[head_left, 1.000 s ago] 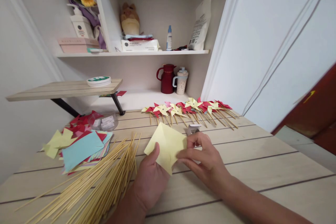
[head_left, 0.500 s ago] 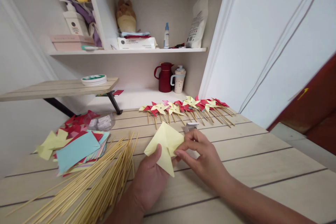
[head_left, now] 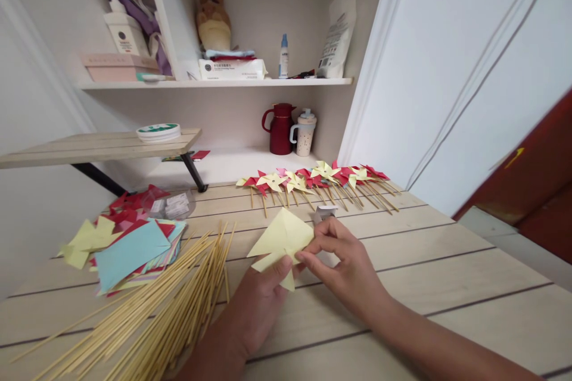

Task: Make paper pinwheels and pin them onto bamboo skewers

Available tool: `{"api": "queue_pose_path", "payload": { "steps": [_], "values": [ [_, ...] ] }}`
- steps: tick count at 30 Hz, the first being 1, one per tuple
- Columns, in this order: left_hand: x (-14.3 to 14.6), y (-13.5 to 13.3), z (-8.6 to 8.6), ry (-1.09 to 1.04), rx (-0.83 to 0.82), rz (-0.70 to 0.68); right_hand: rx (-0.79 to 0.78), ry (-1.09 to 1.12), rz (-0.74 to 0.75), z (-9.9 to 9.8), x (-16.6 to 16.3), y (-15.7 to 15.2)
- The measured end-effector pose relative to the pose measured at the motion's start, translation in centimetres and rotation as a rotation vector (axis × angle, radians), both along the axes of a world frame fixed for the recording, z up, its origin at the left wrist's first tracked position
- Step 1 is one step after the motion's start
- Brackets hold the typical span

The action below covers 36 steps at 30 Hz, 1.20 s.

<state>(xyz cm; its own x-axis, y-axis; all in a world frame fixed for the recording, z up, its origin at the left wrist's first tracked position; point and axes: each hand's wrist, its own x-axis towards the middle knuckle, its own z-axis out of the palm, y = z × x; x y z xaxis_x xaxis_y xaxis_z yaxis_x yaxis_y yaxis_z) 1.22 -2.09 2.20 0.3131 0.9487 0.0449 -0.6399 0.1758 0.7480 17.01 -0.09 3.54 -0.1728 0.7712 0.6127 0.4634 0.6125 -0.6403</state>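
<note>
White shelf [head_left: 214,84] behind planked surface [head_left: 451,268]; pale wall [head_left: 420,71] and dark red panel [head_left: 536,166] right, light floor [head_left: 485,227] below.

L grip [head_left: 264,300] & R grip [head_left: 348,262] bare, forearms [head_left: 429,342] too, AFAICT.

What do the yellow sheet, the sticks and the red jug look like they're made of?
Yellow sheet: matte paper, going by its thin cut edges. Sticks: likely bare bamboo or wood, pale tan and straight. Jug: smooth, perhaps plastic or painted metal; its even dark red leaves that open.
</note>
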Motion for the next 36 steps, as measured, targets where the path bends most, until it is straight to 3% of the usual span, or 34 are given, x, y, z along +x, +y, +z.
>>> {"api": "queue_pose_path", "payload": {
  "steps": [5, 19, 27, 33, 36],
  "values": [
    [-0.4, 0.0, -0.6, 0.123, 0.021, 0.051, -0.002, 0.016, 0.01, 0.1, -0.1, -0.2],
    [-0.1, -0.5, -0.2, 0.262, -0.111, 0.224, 0.047, 0.0, 0.006, 0.0, 0.0, -0.1],
    [-0.1, -0.8, 1.3, 0.495, -0.012, 0.32, 0.121, -0.041, -0.01, 0.3, 0.7, 0.3],
    [-0.4, -0.3, 0.6, 0.813, 0.123, 0.265, 0.186, -0.112, -0.018, 1.2, 1.7, 0.4],
    [-0.5, -0.2, 0.1, 0.783, 0.2, 0.277, 0.194, -0.196, -0.01, 1.4, 1.8, 0.4]
  ]
}}
